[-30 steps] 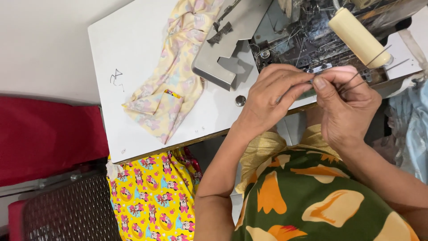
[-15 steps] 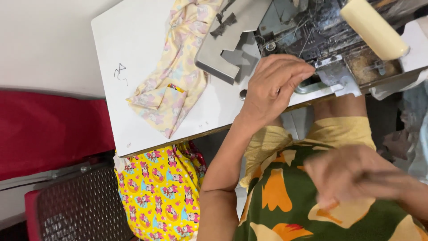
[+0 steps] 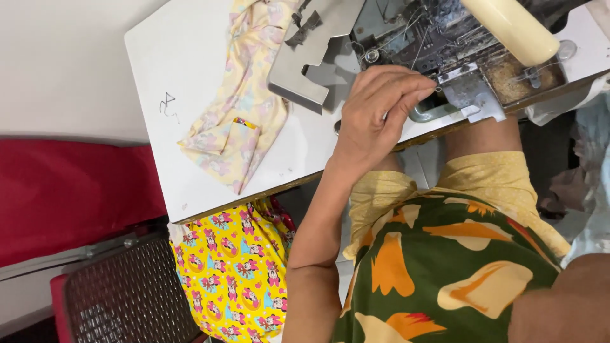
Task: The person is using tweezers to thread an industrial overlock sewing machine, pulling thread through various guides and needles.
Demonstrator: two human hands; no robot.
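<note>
Right hand gone from the sewing machine (image 3: 445,57) now, pulled back out of view, grip impossible to tell. Left hand (image 3: 375,114) staying put, fingertips pinched at the thread (image 3: 437,84) by the needle plate. Threading now one-handed, it seems. Pale yellow cloth (image 3: 241,108) lying untouched on the white table (image 3: 171,57).

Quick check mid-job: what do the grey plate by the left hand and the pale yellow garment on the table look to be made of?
Grey plate: looks like metal, matte grey, thin with sharply cut edges. Pale yellow garment: soft printed fabric, probably light cotton or knit; it lies limp in folds. Left hand touches neither; its fingertips are at the machine's needle area.
</note>
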